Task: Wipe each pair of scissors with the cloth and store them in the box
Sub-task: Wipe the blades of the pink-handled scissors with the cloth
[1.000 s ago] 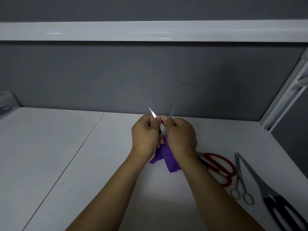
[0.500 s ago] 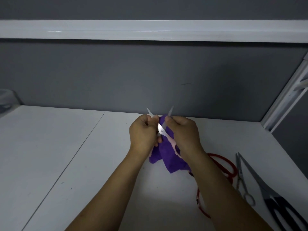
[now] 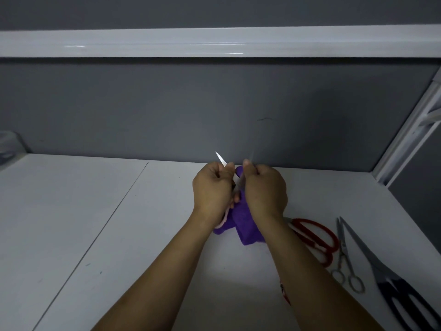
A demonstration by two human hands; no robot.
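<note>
Above the middle of the white table, my left hand (image 3: 213, 191) grips a small pair of pink-handled scissors (image 3: 221, 160) with its blades spread apart and pointing up. My right hand (image 3: 265, 187) pinches the purple cloth (image 3: 245, 225) around the right blade, whose tip shows blurred above my thumb. The cloth hangs down between my wrists. The pink handle peeks out under my left wrist. No box shows plainly in the view.
Right of my right forearm lie red-handled scissors (image 3: 317, 237), thin silver scissors (image 3: 346, 261) and large black-handled shears (image 3: 391, 285). A grey partition wall (image 3: 214, 111) stands just behind my hands. A clear container (image 3: 7, 149) sits at the far left edge.
My right hand with the cloth has slid up along the right blade toward its tip and come closer to my left hand. The red scissors are less hidden by my forearm.
</note>
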